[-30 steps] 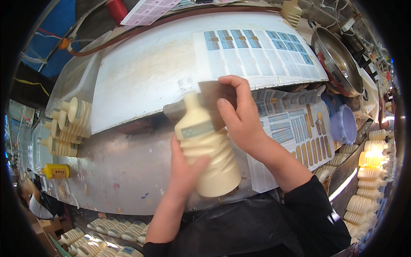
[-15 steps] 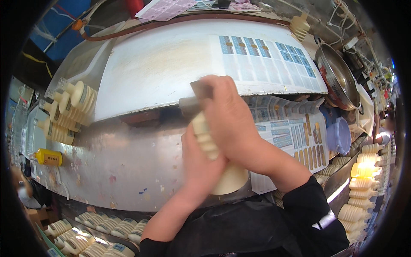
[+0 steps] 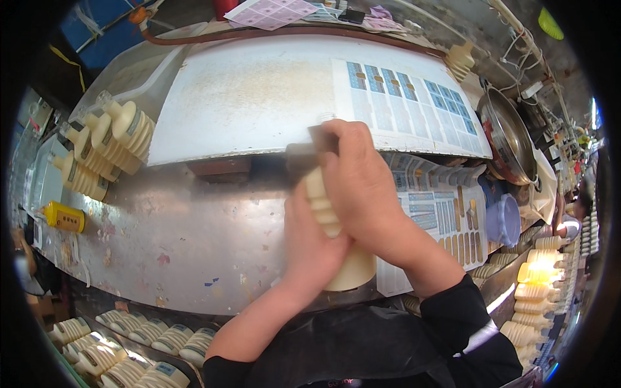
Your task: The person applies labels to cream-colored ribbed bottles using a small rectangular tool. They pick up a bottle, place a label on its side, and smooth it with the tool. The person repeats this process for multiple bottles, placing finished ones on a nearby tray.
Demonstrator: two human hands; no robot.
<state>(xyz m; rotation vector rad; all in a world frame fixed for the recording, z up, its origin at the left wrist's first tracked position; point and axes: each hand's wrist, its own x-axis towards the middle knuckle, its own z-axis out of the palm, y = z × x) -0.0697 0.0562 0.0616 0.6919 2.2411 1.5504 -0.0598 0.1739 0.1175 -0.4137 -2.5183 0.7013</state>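
A cream ribbed bottle [image 3: 356, 270] leans away from me over the near side of the metal table, its base toward me. My left hand [image 3: 312, 242] is wrapped round its ribbed side. Across its upper part lies my right hand [image 3: 356, 174], fingers closed on a dark, flat, scraper-like piece [image 3: 304, 157], which is blurred. A clear threaded neck [image 3: 328, 118] shows just beyond the right fingers. My right hand hides much of the bottle's upper side, so I cannot tell whether the dark piece touches it.
Beyond my hands is a white board [image 3: 239, 97] with blue label sheets [image 3: 401, 107]. Several cream bottles [image 3: 129, 132] and a yellow bottle [image 3: 65, 216] stand left. More label sheets [image 3: 430, 216], a purple bucket [image 3: 503, 220] and a metal pan [image 3: 508, 136] are right. Bottle rows [image 3: 149, 330] lie below.
My view has shifted slightly, so the surroundings sit a little differently. Both hands keep their hold on the bottle and dark piece. The clear neck now shows past my right fingers.
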